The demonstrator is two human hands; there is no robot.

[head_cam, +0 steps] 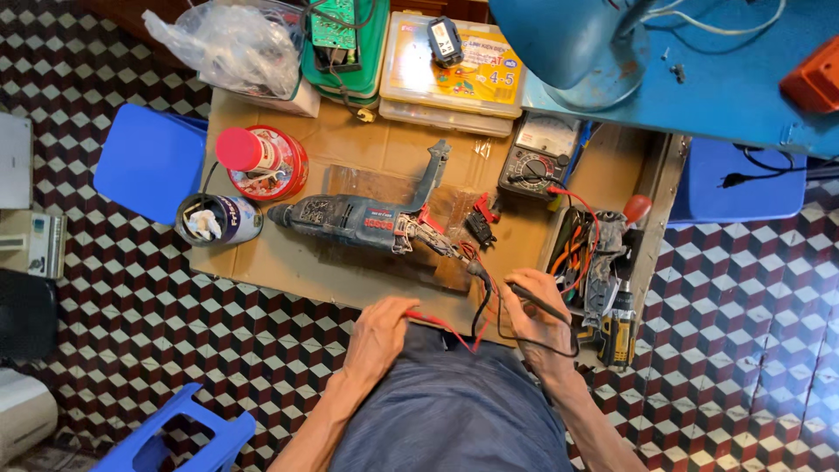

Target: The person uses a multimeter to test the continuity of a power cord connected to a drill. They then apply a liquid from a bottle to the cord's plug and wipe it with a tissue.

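Note:
A worn blue-green power drill [358,218] lies on its side on a sheet of cardboard [288,262], with loose wires spilling from its handle end. My left hand [380,336] rests at the cardboard's near edge and holds a red test probe [428,319]. My right hand [537,315] grips a black test probe [537,301], its tip pointing up-left toward the drill's wires. Both probe leads run to a multimeter [540,156] lying behind the drill on the right.
A red-capped round tin [262,162] and a can [217,218] stand left of the drill. Plastic boxes [450,74] and a clear bag [232,44] sit behind. A tool tray [603,262] with a yellow drill lies right. Blue stools stand around on the tiled floor.

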